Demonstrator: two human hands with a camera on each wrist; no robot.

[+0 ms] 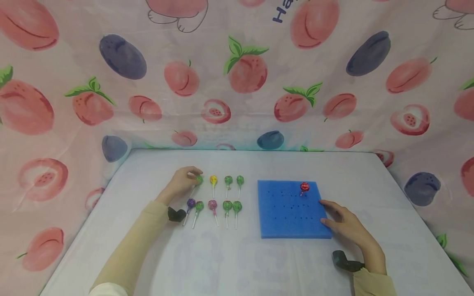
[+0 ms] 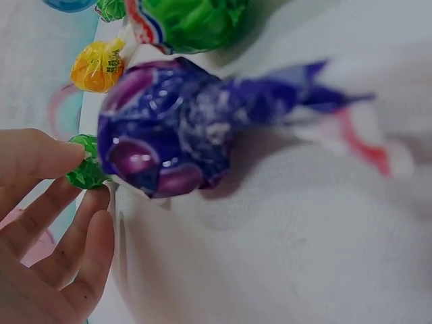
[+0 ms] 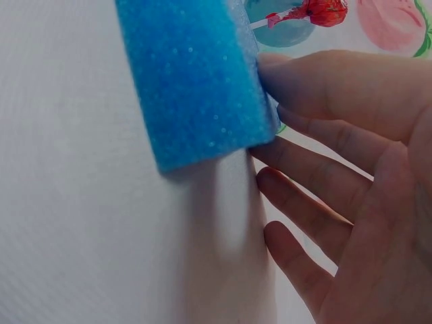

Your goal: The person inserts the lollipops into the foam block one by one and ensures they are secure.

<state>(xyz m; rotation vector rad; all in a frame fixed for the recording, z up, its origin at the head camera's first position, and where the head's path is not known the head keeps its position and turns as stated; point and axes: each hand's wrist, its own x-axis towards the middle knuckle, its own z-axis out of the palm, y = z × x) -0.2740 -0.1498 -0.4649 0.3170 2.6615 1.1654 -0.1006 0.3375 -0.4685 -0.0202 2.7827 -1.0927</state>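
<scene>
In the head view, my left hand pinches the green-wrapped head of a lollipop at the left end of the back row. The left wrist view shows thumb and fingertips on that head; a purple lollipop in front hides part of its stick. My right hand rests against the right edge of a blue foam block, its fingers relaxed and touching the side. A red-wrapped lollipop stands by its stick near the foam's back right corner. Small holes in rows mark the foam's top.
Beside the left hand, a yellow lollipop and two green ones continue the back row. The front row holds a purple lollipop, a pink lollipop and several green ones. A peach-patterned cloth hangs behind the white table.
</scene>
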